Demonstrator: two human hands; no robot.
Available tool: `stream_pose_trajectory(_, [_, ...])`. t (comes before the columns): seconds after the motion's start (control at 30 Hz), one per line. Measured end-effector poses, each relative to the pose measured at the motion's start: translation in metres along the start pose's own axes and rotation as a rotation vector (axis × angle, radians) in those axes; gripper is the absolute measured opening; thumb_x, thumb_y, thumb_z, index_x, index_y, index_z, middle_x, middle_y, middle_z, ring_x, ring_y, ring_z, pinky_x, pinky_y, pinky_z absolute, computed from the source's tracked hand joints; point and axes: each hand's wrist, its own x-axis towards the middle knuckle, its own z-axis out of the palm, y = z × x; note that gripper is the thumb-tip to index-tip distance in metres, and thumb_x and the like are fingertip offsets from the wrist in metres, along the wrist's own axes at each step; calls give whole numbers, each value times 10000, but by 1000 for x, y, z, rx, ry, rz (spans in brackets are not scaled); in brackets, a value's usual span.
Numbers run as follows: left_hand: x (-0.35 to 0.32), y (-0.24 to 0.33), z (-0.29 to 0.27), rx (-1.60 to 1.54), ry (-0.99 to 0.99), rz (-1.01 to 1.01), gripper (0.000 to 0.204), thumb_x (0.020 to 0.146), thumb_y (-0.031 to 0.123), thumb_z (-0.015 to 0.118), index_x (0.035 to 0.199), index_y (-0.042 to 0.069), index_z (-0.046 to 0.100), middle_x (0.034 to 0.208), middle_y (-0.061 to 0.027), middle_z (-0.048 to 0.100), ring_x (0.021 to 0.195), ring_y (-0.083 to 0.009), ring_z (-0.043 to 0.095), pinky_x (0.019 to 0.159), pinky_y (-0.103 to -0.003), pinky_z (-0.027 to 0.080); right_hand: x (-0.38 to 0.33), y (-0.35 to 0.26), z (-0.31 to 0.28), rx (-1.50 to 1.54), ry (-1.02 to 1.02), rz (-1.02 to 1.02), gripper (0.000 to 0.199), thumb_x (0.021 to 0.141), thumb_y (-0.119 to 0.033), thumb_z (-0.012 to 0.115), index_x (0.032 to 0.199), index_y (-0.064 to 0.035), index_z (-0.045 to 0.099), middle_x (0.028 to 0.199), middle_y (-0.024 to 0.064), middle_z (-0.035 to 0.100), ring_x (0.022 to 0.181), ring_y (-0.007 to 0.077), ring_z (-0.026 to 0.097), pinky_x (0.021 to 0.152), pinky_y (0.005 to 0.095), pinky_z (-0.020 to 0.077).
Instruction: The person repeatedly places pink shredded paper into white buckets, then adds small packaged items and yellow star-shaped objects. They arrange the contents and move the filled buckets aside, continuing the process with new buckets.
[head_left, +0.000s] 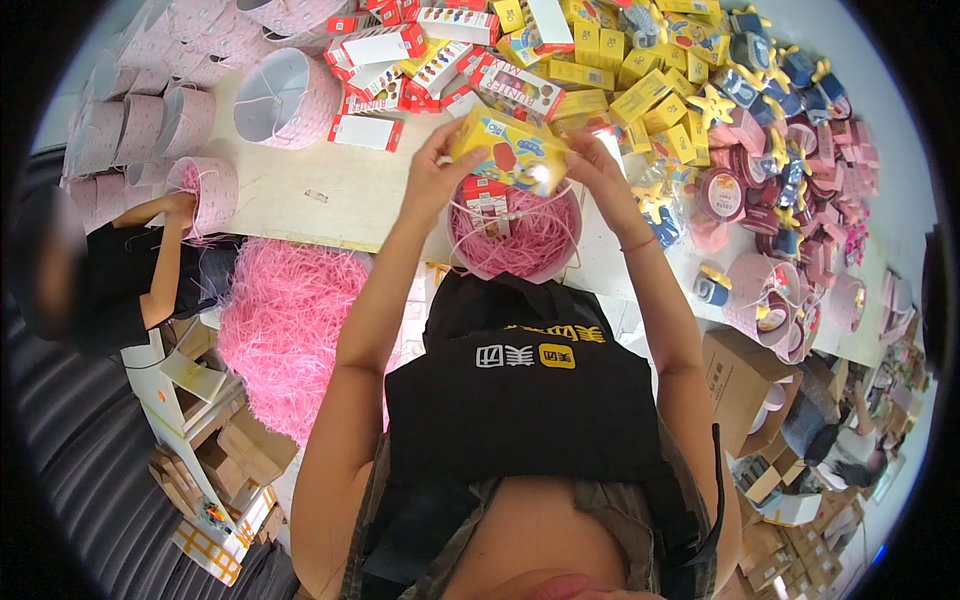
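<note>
Left hand (438, 176) and right hand (600, 172) clamp the yellow box (510, 150) between them, above a pink bucket (546, 273).

- I see passage left of centre, over an open stretch of table (280, 205).
- At upper left an upright bucket (318, 105) limits it; cartons (365, 133) wall off top centre.
- Mid-frame, a raised yellow box (512, 152) blocks the far side of the filled bucket (540, 274); cord (512, 216) crosses its mouth.
- Right of centre, tubs (720, 195) crowd the way.

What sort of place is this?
Probably a gift-packing workshop: a heap of pink shredded filler, yellow boxes piled on the table, and many pale pink buckets at the left.
</note>
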Motion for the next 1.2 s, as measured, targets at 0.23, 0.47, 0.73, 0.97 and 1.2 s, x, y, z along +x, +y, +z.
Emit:
stream_pose_trajectory(0.23, [4, 36, -8, 32, -373, 236, 533, 757, -97, 671, 1250, 99, 615, 1284, -84, 538, 1190, -196, 545, 957, -325, 492, 1, -16, -10, 315, -96, 138, 523, 998, -378, 534, 1391, -38, 473, 1362, 104, 534, 1229, 195, 539, 1029, 370, 433])
stream_pose_trajectory(0.47, [-23, 48, 13, -44, -267, 233, 655, 705, -130, 618, 1311, 103, 534, 1354, -94, 497, 1293, -248, 478, 1057, -397, 421, -26, -49, 7, 247, -163, 22, 783, 815, -29, 715, 1483, -60, 309, 1397, 110, 497, 1279, 227, 511, 1073, 343, 421])
stream_pose_trajectory(0.73, [-26, 21, 12, 0, -256, 44, 749, 775, -2, 733, 1380, 96, 304, 1179, -175, 612, 1122, -225, 599, 967, -345, 466, -15, -53, -13, -406, -172, -138, 741, 801, -158, 787, 1453, -129, 437, 1432, 50, 485, 1325, 203, 455, 1090, 370, 381])
stream_pose_trajectory(0.97, [11, 29, 20, 71, -104, 142, 721, 757, 65, 792, 1303, 56, 323, 1125, -198, 631, 963, -221, 646, 775, -302, 541, 18, -53, 23, -208, -373, -276, 868, 814, -96, 769, 1534, -161, 290, 1317, 117, 566, 1211, 202, 552, 987, 335, 480])
stream_pose_trajectory(1.2, [3, -46, 6, 1139, -272, 181, 354, 817, 175, 667, 1146, 60, 602, 1130, -113, 662, 947, -258, 681, 754, -405, 549, 12, -2, 10, -474, -193, -267, 753, 820, 9, 707, 1463, -129, 341, 1353, 110, 489, 1218, 223, 537, 858, 315, 545])
